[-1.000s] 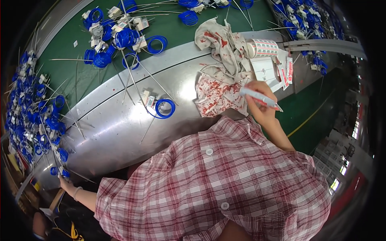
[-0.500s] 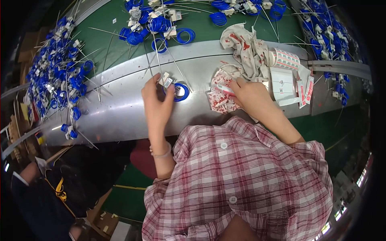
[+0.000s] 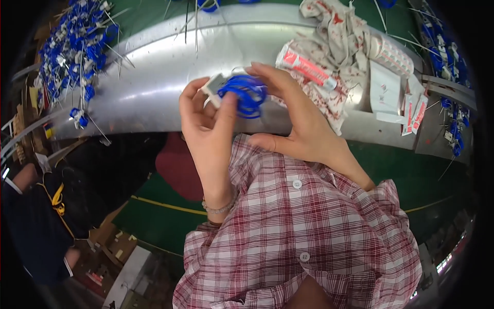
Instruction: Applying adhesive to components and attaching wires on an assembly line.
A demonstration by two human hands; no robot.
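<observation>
My left hand (image 3: 206,126) is closed on a coil of blue wire (image 3: 249,95) joined to a small white block (image 3: 212,88), its thumb pressing on the loops. Lifted over the metal ledge, the coil is slightly blurred. My right hand (image 3: 306,123) is open beside it, thumb well apart from the fingers. Its fingertips are close to the coil's far side; whether they touch it I cannot tell. A red-and-white squeeze tube (image 3: 309,70) lies on the red-stained cloth (image 3: 333,109), just beyond my right hand.
Grey stained rag (image 3: 346,38), label roll (image 3: 393,55), white packet (image 3: 386,92) and more red-and-white tubes (image 3: 414,110) lie to the right. Blue coils with thin metal rods hang in bunches at left (image 3: 77,56) and right (image 3: 447,67). Another person's dark clothing (image 3: 31,221) shows at lower left.
My right hand has let go of the squeeze tube, leaving it on the cloth, and moved left toward the coil. My left hand has lifted the coil off the ledge. The view has shifted.
</observation>
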